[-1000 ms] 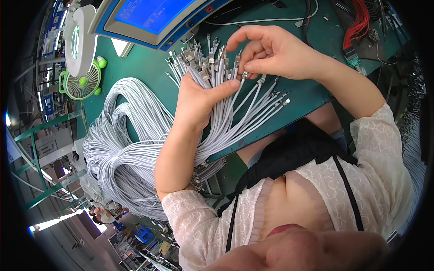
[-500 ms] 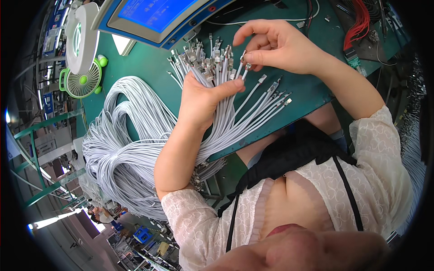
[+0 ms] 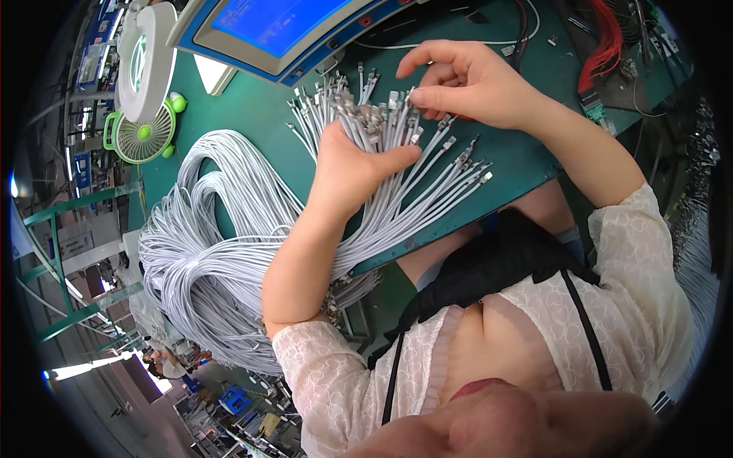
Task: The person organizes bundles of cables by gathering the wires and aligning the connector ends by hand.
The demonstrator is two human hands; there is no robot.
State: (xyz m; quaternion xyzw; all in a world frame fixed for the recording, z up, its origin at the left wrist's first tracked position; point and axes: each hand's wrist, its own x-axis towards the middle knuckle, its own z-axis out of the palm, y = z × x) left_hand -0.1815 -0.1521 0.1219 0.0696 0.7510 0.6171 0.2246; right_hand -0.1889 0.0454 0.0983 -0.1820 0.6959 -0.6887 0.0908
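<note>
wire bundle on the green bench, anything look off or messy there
Nothing looks damaged. The grey wire bundle loops off the green bench's left edge and hangs loose. The left hand grips the fanned terminal ends, and the right hand picks at them.

Bench: green mat-topped bench [image 3: 259,107], dark front edge.
Equipment: blue-lit screen [image 3: 275,19] in a grey-blue housing, at the bench's far side.
Fan: small green desk fan [image 3: 141,137], left.
Frame: green metal racking [image 3: 61,229], left.
Light: bright glare, lower left.
</note>
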